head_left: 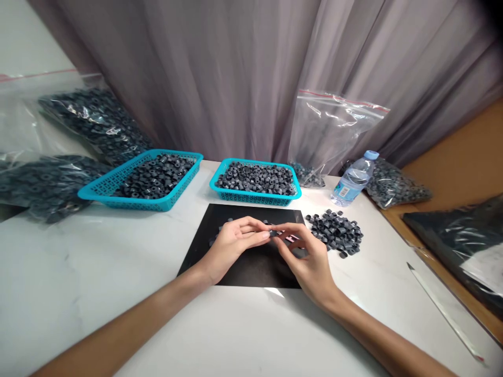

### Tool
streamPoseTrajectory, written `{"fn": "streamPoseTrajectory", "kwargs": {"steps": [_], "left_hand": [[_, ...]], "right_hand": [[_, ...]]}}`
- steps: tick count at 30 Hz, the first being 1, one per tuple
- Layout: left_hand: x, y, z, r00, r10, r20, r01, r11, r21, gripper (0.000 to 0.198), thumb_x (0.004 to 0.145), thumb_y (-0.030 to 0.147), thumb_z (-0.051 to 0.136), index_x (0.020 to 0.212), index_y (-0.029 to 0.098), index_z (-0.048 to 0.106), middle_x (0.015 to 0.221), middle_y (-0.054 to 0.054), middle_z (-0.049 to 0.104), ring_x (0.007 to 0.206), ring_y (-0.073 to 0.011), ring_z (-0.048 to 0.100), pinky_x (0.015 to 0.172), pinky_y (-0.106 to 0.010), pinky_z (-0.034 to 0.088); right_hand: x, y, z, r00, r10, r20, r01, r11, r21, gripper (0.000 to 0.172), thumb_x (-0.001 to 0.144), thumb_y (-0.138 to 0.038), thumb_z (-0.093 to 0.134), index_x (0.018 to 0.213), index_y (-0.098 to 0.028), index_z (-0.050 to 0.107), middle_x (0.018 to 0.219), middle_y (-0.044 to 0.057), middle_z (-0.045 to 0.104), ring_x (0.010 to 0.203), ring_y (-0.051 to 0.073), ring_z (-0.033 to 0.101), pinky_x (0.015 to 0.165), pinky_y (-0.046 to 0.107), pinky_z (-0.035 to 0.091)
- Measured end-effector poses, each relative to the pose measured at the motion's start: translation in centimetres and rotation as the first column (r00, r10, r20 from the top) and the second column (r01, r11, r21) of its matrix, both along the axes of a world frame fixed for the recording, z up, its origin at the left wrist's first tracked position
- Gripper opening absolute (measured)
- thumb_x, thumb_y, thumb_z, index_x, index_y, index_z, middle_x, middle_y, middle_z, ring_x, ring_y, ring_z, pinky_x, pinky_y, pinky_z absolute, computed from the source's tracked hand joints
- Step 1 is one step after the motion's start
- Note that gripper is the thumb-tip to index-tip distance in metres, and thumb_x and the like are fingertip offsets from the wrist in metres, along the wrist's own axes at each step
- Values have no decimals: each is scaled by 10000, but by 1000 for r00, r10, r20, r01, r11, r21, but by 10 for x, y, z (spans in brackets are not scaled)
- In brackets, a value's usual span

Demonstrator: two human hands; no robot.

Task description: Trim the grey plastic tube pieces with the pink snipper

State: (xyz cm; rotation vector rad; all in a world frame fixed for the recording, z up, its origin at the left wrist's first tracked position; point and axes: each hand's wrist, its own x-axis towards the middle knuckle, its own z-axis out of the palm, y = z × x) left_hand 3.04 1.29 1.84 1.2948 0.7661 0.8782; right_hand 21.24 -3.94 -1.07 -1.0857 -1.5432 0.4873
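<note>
Above a black mat [251,272], my left hand [230,246] and my right hand [312,264] meet fingertip to fingertip. Both are closed in a pinch around a small dark grey plastic piece [273,232], mostly covered by the fingers. Similar small pieces [230,220] lie on the mat behind my left hand. Something small with a pinkish shine [291,238] shows between the fingers of my right hand; I cannot make out what it is. Just right of the mat lies a loose pile of dark grey pieces [340,233].
Two blue baskets [168,203] [255,198] full of grey pieces stand behind the mat. Around them are clear zip bags [326,131] [94,120] of pieces and a water bottle [353,179]. A white pencil-like stick [444,311] lies at right, beside a cardboard edge [463,152].
</note>
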Motion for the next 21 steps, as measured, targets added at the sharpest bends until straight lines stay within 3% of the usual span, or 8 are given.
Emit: {"fn": "streamPoseTrajectory", "kwargs": {"steps": [11,18,21], "left_hand": [[3,-1,2,997,-18,72,24,997,-78,206,842,305,785,942,146,700,972,-53,768,1061,-246,729,1077,-423,520],[2,-1,3,999,7,31,-4,995,-96,266,831,360,798,981,154,719,1024,-70,790,1053,-268,747,1114,-449,495],[3,-1,3,1000,12,22,-10,994,-107,281,832,368,798,991,148,727,1024,-78,793,1066,-275,744,1110,-447,502]], "right_hand": [[2,2,-1,998,-12,-60,10,999,-41,151,959,-284,636,1076,-218,706,1047,56,732,846,160,683,709,272,588],[3,2,2,1000,22,12,-22,1000,-4,177,984,-267,589,1084,-255,734,1083,67,718,946,191,681,707,284,572],[3,3,4,999,27,34,-27,1000,1,182,980,-255,590,1091,-259,735,1087,66,708,888,180,668,689,286,554]]}}
